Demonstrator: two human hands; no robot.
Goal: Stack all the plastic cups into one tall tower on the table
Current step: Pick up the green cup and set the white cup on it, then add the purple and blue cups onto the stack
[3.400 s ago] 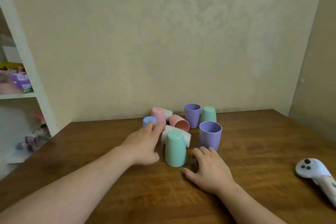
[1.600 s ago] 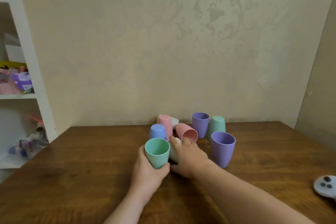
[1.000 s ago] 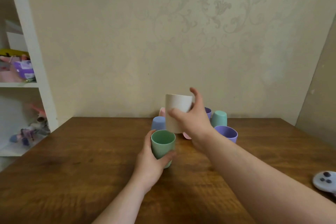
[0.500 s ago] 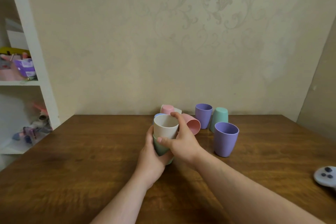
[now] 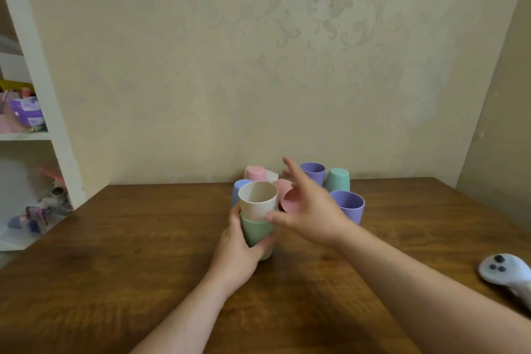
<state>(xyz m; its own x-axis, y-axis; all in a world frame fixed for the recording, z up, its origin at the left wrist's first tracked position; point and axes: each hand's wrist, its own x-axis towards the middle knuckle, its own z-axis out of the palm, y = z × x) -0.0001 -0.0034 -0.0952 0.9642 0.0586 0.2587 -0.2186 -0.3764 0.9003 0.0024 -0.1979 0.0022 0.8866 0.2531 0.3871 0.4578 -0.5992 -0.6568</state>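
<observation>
A cream cup point(image 5: 258, 200) sits nested upright inside a green cup point(image 5: 256, 233) on the wooden table point(image 5: 115, 253). My left hand point(image 5: 237, 250) grips the green cup from the left. My right hand point(image 5: 311, 207) hovers open just right of the pair, fingers spread over a pink cup point(image 5: 289, 195) lying on its side. Behind stand an upside-down blue cup point(image 5: 239, 191), an upside-down pink cup point(image 5: 256, 173), a purple cup point(image 5: 313, 172), an upside-down green cup point(image 5: 338, 179) and a nearer purple cup point(image 5: 349, 207).
A white handheld controller point(image 5: 507, 271) lies at the table's right edge. A white shelf unit point(image 5: 34, 129) with clutter stands to the left. The wall runs close behind the cups.
My right hand lowered the cream cup into the green cup, let go of it, and moved right toward the pink cup. My left hand kept its hold on the green cup.
</observation>
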